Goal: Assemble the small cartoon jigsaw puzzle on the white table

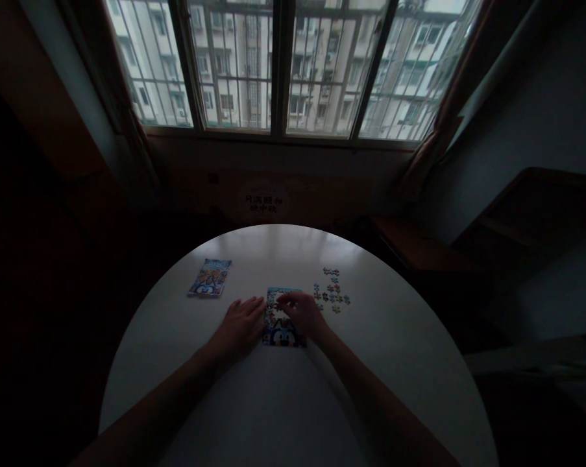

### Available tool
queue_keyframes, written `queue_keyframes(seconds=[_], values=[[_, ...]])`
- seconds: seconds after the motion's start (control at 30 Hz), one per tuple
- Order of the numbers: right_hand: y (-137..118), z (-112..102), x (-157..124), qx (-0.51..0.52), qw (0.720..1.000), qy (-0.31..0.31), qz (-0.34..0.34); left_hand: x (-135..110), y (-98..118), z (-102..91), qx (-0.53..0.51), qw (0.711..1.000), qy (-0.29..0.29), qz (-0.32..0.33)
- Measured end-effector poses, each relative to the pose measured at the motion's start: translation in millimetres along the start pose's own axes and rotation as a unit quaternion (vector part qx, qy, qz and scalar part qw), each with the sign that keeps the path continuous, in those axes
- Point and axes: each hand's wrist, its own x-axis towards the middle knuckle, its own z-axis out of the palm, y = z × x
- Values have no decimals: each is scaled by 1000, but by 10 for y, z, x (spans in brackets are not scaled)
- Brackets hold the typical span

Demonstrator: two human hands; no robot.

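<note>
A partly filled jigsaw puzzle (283, 335) lies on the white table, with a dark blue cartoon face along its near edge and a pale gap in its upper middle. My left hand (244, 319) rests flat at the puzzle's left edge, fingers stretched out and holding nothing. Over the gap, my right hand (300, 310) has its thumb and fingers pinched around a small puzzle piece (279, 305), partly hidden by the fingertips. Several loose puzzle pieces (335, 288) are scattered to the right of that hand.
A colourful printed packet or picture sheet (209, 279) lies at the table's left. The round white table (370, 363) has its far edge toward a barred window (283, 71). Dark wooden furniture (419, 243) stands beyond the table on the right.
</note>
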Motion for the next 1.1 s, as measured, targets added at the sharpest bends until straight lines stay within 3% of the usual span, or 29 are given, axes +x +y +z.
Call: queue_keyframes(seconds=[0.2,1.1], values=[[66,123,-82,-23,996,10,-87,-4,16,-21,6,1000,-6,-1],[156,142,-139,-133,987,11,-92,5,-15,49,-6,1000,11,11]])
